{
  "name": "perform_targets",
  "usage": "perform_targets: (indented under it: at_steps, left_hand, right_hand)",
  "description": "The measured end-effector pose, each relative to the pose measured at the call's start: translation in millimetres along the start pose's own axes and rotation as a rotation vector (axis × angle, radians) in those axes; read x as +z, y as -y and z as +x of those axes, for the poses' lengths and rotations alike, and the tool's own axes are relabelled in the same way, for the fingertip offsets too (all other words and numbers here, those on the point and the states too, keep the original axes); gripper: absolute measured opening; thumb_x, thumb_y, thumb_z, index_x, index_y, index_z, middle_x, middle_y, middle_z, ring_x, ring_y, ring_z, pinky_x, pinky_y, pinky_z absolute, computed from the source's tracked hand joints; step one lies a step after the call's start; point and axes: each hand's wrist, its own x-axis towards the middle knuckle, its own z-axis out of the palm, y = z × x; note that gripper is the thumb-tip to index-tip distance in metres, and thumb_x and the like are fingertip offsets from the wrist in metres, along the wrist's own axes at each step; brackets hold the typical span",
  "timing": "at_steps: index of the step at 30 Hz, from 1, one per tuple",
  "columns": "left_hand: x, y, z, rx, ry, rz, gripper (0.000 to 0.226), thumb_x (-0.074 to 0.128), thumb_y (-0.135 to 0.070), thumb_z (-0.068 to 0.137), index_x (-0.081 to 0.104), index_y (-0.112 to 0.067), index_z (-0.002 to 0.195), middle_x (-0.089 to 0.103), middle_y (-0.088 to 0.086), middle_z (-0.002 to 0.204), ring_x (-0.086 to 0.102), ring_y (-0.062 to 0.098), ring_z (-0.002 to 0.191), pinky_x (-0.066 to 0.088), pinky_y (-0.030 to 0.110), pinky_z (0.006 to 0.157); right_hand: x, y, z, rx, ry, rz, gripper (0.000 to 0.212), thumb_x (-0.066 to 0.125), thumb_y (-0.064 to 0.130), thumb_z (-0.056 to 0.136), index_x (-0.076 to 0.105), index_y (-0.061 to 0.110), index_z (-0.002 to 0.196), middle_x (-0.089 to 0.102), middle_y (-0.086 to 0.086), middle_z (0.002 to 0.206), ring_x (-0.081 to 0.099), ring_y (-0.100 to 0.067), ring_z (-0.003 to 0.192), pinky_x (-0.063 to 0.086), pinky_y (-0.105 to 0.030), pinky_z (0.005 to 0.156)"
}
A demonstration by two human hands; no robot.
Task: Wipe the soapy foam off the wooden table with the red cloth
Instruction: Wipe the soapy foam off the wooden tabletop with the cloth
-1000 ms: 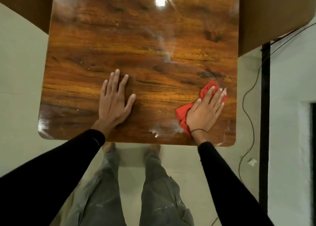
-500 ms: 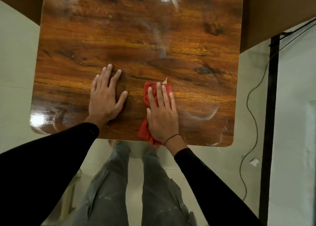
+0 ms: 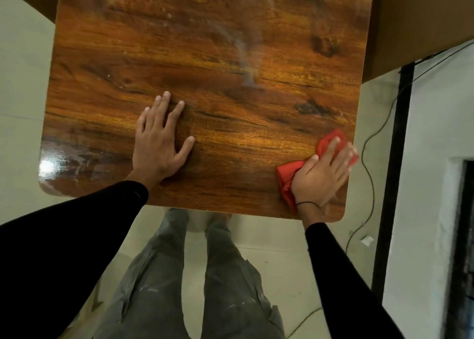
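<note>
The red cloth is kept flat under the right hand at the near right corner of the wooden table, close to the table's right edge. The fingers of this hand are stretched almost straight and a little spread over the cloth, so the cloth is pressed down rather than gripped; in this way, it is judged, a wide part of the fabric is held against the wood for wiping. Part of the cloth is bunched out beside the thumb, toward the table's near edge.

The left hand is laid flat on the table, left of the table's middle and near its front edge, with the fingers open and spread and nothing held. Probably the body is steadied by it while the other arm reaches across.

Pale wet smears are seen at the table's near left corner and a faint streak toward its far side, so more wiping seems to be needed there.

No brand, label or readable writing is found on the cloth or the table.
</note>
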Motion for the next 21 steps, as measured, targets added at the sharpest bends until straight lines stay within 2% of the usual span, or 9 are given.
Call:
perform_targets:
  at_steps: [3,6,8,11,15,17,19,21]
  left_hand:
    - [3,1,1,0.002,-0.004,0.002,0.080,0.049,-0.060,0.107,0.028,-0.021,0.174,0.015,0.012,0.185,0.015,0.034,0.171,0.008,0.050,0.137]
    - [5,1,1,0.001,-0.007,0.006,0.080,0.049,-0.060,0.107,0.027,-0.022,0.174,0.014,0.012,0.185,0.014,0.033,0.171,0.007,0.048,0.137]
    - [6,2,1,0.007,-0.006,0.005,0.080,0.048,-0.061,0.107,0.027,-0.023,0.174,0.014,0.012,0.185,0.014,0.033,0.171,0.007,0.047,0.136]
    - [7,3,1,0.013,-0.004,0.008,0.081,0.047,-0.062,0.106,0.027,-0.023,0.174,0.013,0.013,0.185,0.014,0.034,0.171,0.007,0.047,0.136]
    - [7,2,1,0.017,-0.004,0.005,0.082,0.046,-0.063,0.105,0.028,-0.022,0.174,0.014,0.014,0.185,0.015,0.036,0.171,0.007,0.048,0.135]
    - [7,1,1,0.016,-0.010,0.000,0.081,0.045,-0.063,0.105,0.028,-0.022,0.173,0.015,0.015,0.184,0.016,0.037,0.170,0.009,0.051,0.135]
    - [6,0,0,0.017,-0.009,-0.006,0.081,0.045,-0.064,0.106,0.028,-0.022,0.173,0.016,0.015,0.184,0.016,0.037,0.170,0.009,0.052,0.135]
    - [5,-1,-1,0.016,-0.008,-0.010,0.081,0.045,-0.064,0.106,0.027,-0.022,0.173,0.015,0.014,0.184,0.015,0.037,0.170,0.006,0.048,0.135]
  right_hand:
    - [8,29,-27,0.366,-0.079,0.041,0.069,0.036,0.034,0.115,0.022,0.014,0.179,0.015,-0.018,0.186,0.011,-0.037,0.174,0.013,-0.059,0.139]
    - [13,67,-46,0.435,-0.076,0.063,0.070,0.037,0.038,0.115,0.020,0.014,0.179,0.013,-0.018,0.187,0.012,-0.037,0.174,0.014,-0.060,0.138]
    - [16,91,-56,0.297,-0.063,0.070,0.072,0.038,0.039,0.115,0.019,0.013,0.179,0.012,-0.019,0.187,0.011,-0.037,0.174,0.013,-0.060,0.139]
    - [21,99,-65,-0.098,0.007,0.060,0.073,0.036,0.039,0.114,0.017,0.014,0.179,0.011,-0.018,0.187,0.009,-0.036,0.174,0.007,-0.056,0.141]
    - [17,53,-59,-0.595,0.167,0.003,0.073,0.036,0.034,0.111,0.019,0.015,0.179,0.010,-0.017,0.187,0.008,-0.035,0.174,0.010,-0.057,0.140]
    - [12,22,-47,-0.787,0.220,-0.019,0.072,0.036,0.032,0.111,0.020,0.017,0.179,0.011,-0.015,0.187,0.008,-0.034,0.175,0.012,-0.058,0.140]
    - [4,-8,-29,-0.880,0.269,-0.040,0.072,0.038,0.030,0.111,0.018,0.019,0.180,0.010,-0.012,0.188,0.006,-0.032,0.175,0.011,-0.057,0.141]
    - [-3,-32,-9,-0.834,0.263,-0.063,0.074,0.038,0.028,0.111,0.015,0.021,0.180,0.007,-0.010,0.189,0.004,-0.030,0.175,0.008,-0.056,0.141]
